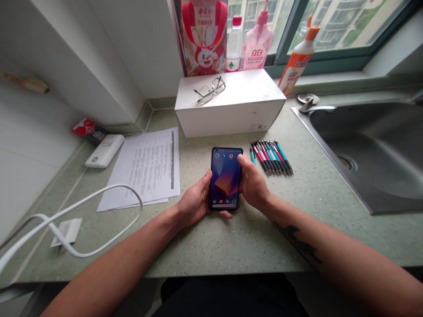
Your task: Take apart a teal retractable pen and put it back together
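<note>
A smartphone [226,176] with its home screen lit is held upright over the counter, between both hands. My left hand [195,198] grips its left edge, the thumb along the side and a finger showing under the bottom. My right hand [254,181] holds the right edge, its thumb at the upper right of the screen. The fingers behind the phone are hidden. Just beyond my right hand lies a row of several pens [271,157] in red, teal and black.
Behind the phone stands a white box [228,119] with eyeglasses [211,91] on top. Printed sheets [145,169], a white power bank [105,151] and a looped white cable [109,187] lie left. A steel sink [373,163] is at right. Bottles [257,46] stand by the window.
</note>
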Action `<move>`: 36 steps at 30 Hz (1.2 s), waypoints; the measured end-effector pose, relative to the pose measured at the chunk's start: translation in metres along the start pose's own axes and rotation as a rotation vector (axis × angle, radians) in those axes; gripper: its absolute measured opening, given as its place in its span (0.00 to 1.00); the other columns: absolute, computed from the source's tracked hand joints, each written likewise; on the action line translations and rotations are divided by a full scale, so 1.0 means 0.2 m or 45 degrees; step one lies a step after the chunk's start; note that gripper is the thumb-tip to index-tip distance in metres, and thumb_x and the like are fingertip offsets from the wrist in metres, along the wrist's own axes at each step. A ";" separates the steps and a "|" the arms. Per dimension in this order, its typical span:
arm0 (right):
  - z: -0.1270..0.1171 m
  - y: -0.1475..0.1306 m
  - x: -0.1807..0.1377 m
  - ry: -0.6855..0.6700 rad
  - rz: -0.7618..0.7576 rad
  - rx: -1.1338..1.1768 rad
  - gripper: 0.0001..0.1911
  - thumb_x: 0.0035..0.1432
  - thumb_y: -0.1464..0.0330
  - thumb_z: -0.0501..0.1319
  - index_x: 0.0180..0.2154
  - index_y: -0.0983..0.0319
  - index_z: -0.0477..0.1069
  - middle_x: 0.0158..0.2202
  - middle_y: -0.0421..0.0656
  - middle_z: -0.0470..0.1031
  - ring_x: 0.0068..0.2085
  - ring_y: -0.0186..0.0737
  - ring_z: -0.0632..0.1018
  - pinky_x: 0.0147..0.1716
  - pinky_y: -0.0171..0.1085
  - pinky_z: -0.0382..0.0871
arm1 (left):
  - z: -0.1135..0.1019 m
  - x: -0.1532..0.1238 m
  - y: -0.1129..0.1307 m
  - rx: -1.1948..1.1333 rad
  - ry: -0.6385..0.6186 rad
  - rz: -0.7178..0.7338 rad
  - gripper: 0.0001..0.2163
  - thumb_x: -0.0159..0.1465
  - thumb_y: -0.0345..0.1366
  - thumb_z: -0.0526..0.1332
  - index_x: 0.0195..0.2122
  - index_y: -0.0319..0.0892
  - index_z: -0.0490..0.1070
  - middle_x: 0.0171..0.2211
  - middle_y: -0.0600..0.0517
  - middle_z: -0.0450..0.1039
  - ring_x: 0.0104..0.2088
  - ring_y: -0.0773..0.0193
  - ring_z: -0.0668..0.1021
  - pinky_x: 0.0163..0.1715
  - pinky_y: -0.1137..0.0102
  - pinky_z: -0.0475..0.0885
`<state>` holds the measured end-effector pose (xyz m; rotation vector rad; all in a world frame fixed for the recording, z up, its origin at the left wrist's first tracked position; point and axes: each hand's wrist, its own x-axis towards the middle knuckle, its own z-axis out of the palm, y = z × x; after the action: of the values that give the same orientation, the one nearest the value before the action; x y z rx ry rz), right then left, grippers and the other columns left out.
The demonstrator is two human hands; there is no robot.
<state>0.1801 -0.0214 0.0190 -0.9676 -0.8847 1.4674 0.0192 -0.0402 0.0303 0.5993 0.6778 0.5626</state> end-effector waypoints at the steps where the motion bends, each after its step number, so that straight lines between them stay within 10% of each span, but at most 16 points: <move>1: 0.00 0.00 0.00 0.001 -0.012 0.012 0.19 0.59 0.48 0.59 0.39 0.56 0.69 0.35 0.41 0.72 0.35 0.40 0.73 0.34 0.39 0.70 | 0.00 0.00 0.00 0.002 0.001 0.001 0.29 0.71 0.54 0.43 0.60 0.39 0.67 0.50 0.35 0.74 0.48 0.45 0.78 0.33 0.57 0.80; 36: 0.01 -0.04 -0.02 0.238 -0.139 -0.081 0.21 0.53 0.50 0.67 0.33 0.59 0.67 0.28 0.36 0.67 0.27 0.32 0.67 0.27 0.34 0.66 | 0.06 0.02 -0.08 0.046 -0.020 0.083 0.21 0.73 0.47 0.48 0.55 0.39 0.70 0.49 0.40 0.74 0.43 0.51 0.78 0.37 0.58 0.78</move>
<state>0.1809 -0.0251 0.0276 -1.0681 -0.8379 1.2409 0.0344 -0.0532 0.0260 0.6611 0.6568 0.6071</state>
